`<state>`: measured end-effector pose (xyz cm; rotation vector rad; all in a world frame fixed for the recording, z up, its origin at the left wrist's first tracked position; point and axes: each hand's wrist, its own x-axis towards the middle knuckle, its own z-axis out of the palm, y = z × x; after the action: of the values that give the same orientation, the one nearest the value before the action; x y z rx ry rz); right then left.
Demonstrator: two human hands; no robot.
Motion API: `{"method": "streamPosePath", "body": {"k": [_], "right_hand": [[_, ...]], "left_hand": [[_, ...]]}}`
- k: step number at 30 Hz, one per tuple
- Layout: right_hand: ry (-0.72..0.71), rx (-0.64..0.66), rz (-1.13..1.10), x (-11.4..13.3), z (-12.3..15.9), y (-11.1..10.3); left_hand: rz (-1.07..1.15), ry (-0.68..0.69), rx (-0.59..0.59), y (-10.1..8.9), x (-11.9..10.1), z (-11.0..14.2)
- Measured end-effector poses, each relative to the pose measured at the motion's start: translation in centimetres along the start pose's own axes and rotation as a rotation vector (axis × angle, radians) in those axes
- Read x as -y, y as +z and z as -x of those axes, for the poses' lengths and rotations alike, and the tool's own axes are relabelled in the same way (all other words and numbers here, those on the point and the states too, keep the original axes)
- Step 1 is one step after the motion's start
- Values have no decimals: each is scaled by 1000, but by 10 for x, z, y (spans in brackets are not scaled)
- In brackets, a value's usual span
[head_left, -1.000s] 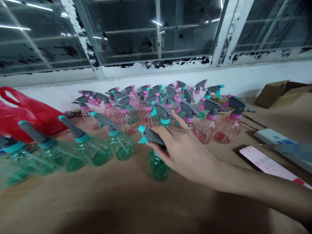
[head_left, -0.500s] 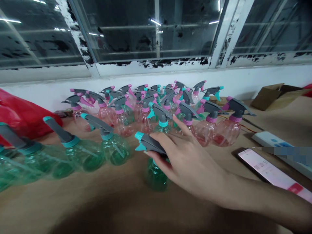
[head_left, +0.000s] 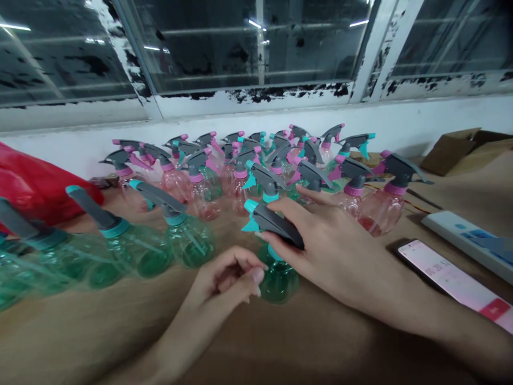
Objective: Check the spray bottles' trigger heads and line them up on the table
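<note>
Bag (head_left: 44,187), red, lies beyond and well left of the left grip (head_left: 224,286); nearer it, green bottles (head_left: 190,243) show tubes inside. That grip is narrow, curled, nothing visible in it. Beyond both grips crowd pink bottles (head_left: 206,200), some green among them. Just beside the left grip, a bottle (head_left: 282,286) stands upright, nozzle (head_left: 251,206) pointing left, its head held in the right grip (head_left: 332,246). Right of that: phone (head_left: 444,278), then an open box (head_left: 443,155), contents hidden.
</note>
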<state>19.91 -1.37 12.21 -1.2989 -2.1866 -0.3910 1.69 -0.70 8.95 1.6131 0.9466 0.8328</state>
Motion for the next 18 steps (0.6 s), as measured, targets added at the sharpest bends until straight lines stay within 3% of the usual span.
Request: {"method": "streamPosePath", "body": {"k": [4,11,14,18], "right_hand": [[36,15,24,-2,2,-2],[149,159,1,-3,1,-2],[145,223,-28,-8,3,-8],[138,289,-65,-23,8,-21]], "left_hand": [[114,-20,-110,2,17,-14],[234,-53,-226,8,58,-20],[139,-20,-186,10,71,-16],[-10,43,-30,11,78,-8]]}}
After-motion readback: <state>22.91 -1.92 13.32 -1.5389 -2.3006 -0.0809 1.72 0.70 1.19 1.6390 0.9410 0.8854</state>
